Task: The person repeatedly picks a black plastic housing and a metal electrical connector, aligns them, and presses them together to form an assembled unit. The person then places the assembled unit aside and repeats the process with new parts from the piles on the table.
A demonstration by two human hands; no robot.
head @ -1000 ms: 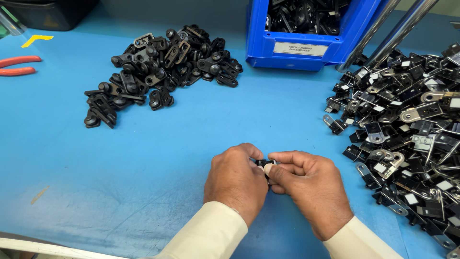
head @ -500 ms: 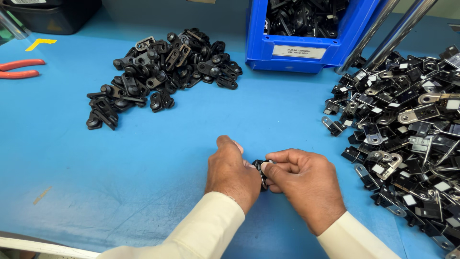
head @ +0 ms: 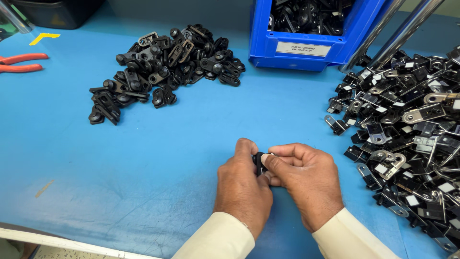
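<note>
While knuckles up, left hand [head: 242, 187], right hand [head: 306, 184] pinch black clip [head: 259, 162].

Industrial assembly workstation, factory or workshop setting. Indicators: blue work mat [head: 143, 158] covering bench; bulk heap of identical black clips [head: 163, 67]; second heap of black-and-metal parts [head: 412, 139] at right; blue labelled parts bin [head: 311, 45] holding more black components; red-handled pliers [head: 21, 62] at bench edge.

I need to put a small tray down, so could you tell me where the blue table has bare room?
Bare table lies left of the hands, below the black pile. The strip between blue bin and hands is bare. The right is crowded with mixed metal parts.
</note>
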